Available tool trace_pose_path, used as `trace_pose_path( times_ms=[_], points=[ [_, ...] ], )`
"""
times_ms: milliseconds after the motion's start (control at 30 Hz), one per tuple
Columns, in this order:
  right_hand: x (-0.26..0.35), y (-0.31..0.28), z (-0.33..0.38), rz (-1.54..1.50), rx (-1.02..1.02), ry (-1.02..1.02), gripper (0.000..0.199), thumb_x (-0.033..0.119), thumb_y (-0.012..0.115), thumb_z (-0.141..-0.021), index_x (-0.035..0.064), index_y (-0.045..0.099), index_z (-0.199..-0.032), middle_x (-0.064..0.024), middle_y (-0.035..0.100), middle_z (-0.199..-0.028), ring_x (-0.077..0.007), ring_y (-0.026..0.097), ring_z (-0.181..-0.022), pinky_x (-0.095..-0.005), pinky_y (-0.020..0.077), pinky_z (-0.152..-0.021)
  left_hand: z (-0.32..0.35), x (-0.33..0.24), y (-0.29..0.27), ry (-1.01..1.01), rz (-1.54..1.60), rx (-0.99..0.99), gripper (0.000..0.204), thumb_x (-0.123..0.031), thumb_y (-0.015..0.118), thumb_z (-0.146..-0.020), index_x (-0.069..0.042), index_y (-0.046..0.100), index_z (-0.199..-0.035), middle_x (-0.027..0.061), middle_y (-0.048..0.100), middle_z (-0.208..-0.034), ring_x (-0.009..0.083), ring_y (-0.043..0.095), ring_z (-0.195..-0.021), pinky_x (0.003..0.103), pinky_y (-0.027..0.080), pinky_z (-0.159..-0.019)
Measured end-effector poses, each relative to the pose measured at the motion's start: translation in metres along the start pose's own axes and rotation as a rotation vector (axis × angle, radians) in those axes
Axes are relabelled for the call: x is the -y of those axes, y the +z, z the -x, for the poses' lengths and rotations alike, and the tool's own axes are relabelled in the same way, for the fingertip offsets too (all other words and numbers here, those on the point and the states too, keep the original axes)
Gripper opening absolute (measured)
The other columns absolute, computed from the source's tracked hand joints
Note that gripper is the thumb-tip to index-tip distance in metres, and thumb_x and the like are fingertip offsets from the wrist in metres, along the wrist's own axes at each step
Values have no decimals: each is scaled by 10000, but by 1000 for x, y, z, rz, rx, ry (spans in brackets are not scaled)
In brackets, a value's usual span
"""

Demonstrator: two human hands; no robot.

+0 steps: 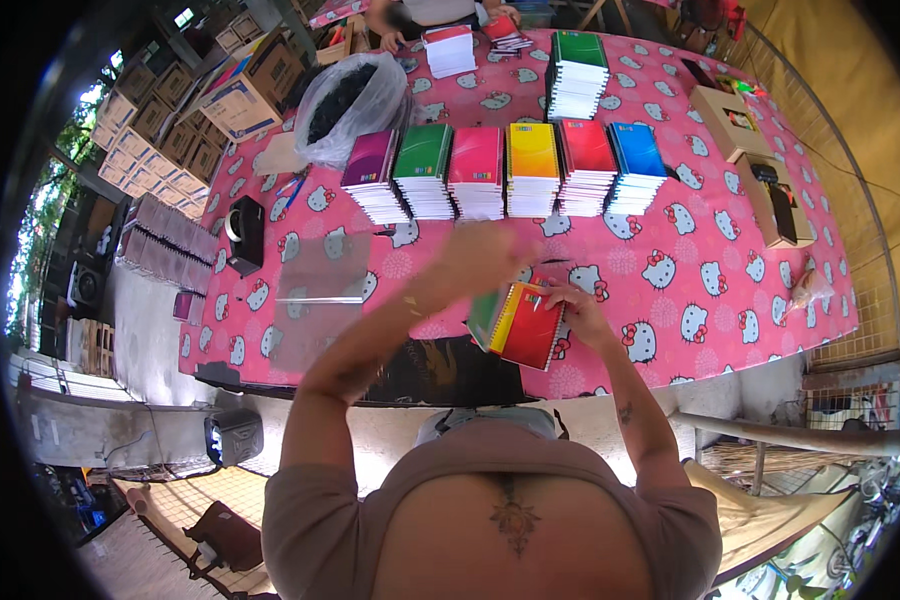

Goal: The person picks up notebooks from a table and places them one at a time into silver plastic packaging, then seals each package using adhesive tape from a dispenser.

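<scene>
Blurred by motion, my left hand (480, 255) hovers in front of the pink notebook stack (476, 165); its fingers are too smeared to read. My right hand (580, 308) grips a small fan of spiral notebooks near the table's front edge. On top of that fan is a red notebook (535, 330), with a yellow one (505, 325) and a green one (483, 318) showing to its left. Beyond my hands stand more stacks in a row: purple (370, 160), green (423, 155), yellow (532, 155), red (584, 150) and blue (633, 150).
A clear plastic sleeve (320, 265) and a black tape dispenser (244, 235) lie to the left. Behind them sits a plastic bag (355, 105). At the far side are a tall green notebook stack (578, 75) and another person's hand (392, 41). Cardboard boxes (735, 120) line the right.
</scene>
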State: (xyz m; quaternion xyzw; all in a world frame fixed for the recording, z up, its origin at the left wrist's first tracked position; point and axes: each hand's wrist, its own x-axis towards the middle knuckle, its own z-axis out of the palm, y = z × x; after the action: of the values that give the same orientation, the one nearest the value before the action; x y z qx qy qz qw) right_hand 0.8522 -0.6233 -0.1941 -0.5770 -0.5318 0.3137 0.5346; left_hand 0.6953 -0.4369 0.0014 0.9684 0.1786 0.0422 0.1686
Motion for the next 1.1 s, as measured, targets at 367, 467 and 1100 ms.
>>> trace_pose_path(
  times_ms=[367,467,1100],
  points=[
    [-6,31,63,-26,-602,244,326,-24,565,-919,1,571,-1244,-104,611,-1189,-210,591,-1120,-360,479,-982,2,185,10,-530,-277,-859,474,-331,711,-873,20,582,-1164,229,627,-1040,408,607,-937,491,499,-821],
    [-2,41,65,-78,-631,312,336,3,598,-913,-3,566,-1248,-105,616,-1174,-205,597,-1086,-348,489,-954,15,224,-23,-195,-336,-705,616,-306,780,-792,-55,565,-1312,223,571,-1260,416,573,-1109,476,480,-944],
    [35,54,54,-823,-591,568,386,275,605,-949,39,566,-1251,-32,659,-1012,-125,601,-869,-318,492,-746,107,-9,105,338,-164,-281,500,-137,613,-855,-39,542,-1340,234,588,-1281,362,589,-1179,447,518,-955]
  ],
)
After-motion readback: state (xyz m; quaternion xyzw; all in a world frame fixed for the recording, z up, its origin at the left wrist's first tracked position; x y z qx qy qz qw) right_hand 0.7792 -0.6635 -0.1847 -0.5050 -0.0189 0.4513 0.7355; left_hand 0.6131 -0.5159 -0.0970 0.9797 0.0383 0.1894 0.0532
